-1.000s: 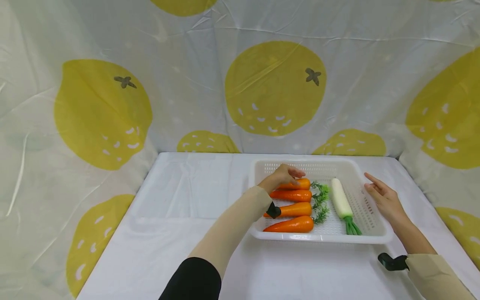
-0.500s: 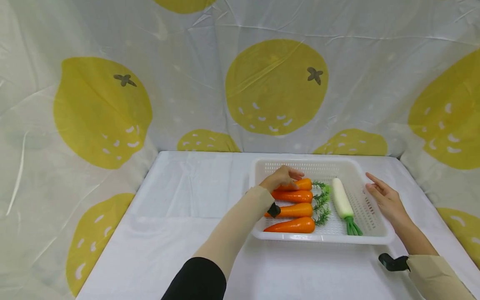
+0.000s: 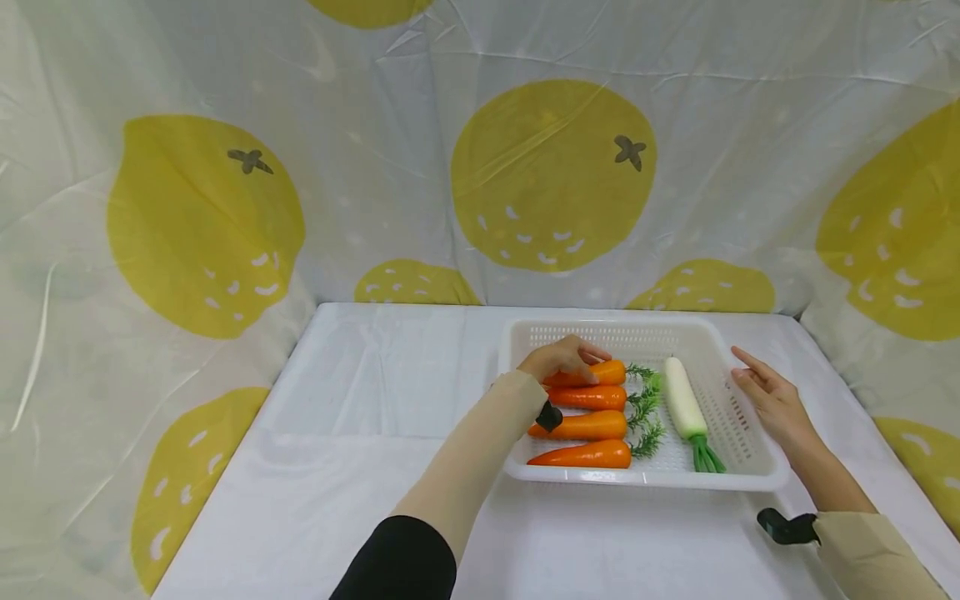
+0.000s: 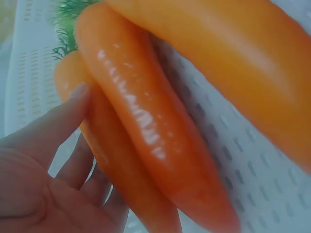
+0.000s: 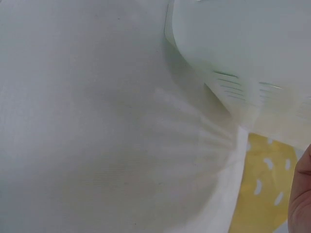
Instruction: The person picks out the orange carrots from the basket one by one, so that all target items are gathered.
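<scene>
In the head view a white perforated plastic basket (image 3: pixel 570 477) holds several orange carrots lying side by side with green leafy tops, plus a white radish (image 3: pixel 681 396) with a green stem end. My left hand (image 3: pixel 561 360) reaches in over the farthest carrot (image 3: pixel 611 372). Seen from the left wrist, its thumb (image 4: pixel 77 92) presses that carrot (image 4: pixel 104 124) on one side while the fingers curl along the other. A redder carrot (image 4: pixel 136 107) lies right against it. My right hand (image 3: pixel 772 402) is at the basket's right wall, fingers fairly straight, fingertips close to the rim.
White cloth covers the table (image 3: pixel 360 392), which extends left of the basket. Behind it hangs a pale curtain (image 3: pixel 375 183) printed with yellow fruit. From the right wrist, the outer side of the basket (image 5: pixel 252 53) shows at the upper right.
My left hand and the far carrot have shifted very slightly right and toward me, and the nearer carrots sit a touch further right. The right hand keeps its place at the basket.
</scene>
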A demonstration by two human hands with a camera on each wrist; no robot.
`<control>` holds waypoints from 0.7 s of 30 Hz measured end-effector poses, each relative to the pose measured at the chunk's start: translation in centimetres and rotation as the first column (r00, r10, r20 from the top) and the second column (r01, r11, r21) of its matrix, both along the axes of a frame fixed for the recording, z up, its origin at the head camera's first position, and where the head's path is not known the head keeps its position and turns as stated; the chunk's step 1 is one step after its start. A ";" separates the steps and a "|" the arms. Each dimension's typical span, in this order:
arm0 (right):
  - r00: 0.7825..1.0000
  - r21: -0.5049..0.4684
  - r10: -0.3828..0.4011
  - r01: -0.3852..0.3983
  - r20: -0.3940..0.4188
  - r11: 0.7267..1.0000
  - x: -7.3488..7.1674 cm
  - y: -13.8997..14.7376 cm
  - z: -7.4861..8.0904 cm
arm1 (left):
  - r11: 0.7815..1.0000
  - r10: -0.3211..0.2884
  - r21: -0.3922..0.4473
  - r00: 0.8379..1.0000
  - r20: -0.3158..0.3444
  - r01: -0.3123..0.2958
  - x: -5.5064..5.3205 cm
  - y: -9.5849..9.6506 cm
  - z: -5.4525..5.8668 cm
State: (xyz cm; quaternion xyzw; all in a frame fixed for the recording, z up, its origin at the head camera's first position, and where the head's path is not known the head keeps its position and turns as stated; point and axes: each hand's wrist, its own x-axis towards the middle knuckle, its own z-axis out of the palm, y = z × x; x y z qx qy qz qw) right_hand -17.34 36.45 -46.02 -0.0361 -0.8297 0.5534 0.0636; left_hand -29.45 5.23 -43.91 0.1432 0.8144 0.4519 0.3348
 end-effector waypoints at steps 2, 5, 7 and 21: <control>1.000 -0.006 0.001 -0.001 -0.001 1.000 0.0 0.0 0.0 | 0.999 -0.038 0.017 0.999 0.007 0.038 -0.3 -0.1 0.1; 1.000 -0.021 0.004 -0.004 -0.003 1.000 0.1 -0.1 0.0 | 0.995 -0.086 0.045 0.996 0.019 0.086 -0.7 -0.2 0.4; 1.000 -0.034 0.005 -0.005 -0.004 0.999 0.1 -0.1 -0.1 | 0.994 -0.102 0.052 0.994 0.028 0.100 -0.9 -0.3 0.6; 1.000 -0.051 0.011 -0.011 -0.001 0.999 0.0 0.1 -0.3 | 0.978 -0.193 0.084 0.981 0.011 0.191 -1.0 -0.2 3.7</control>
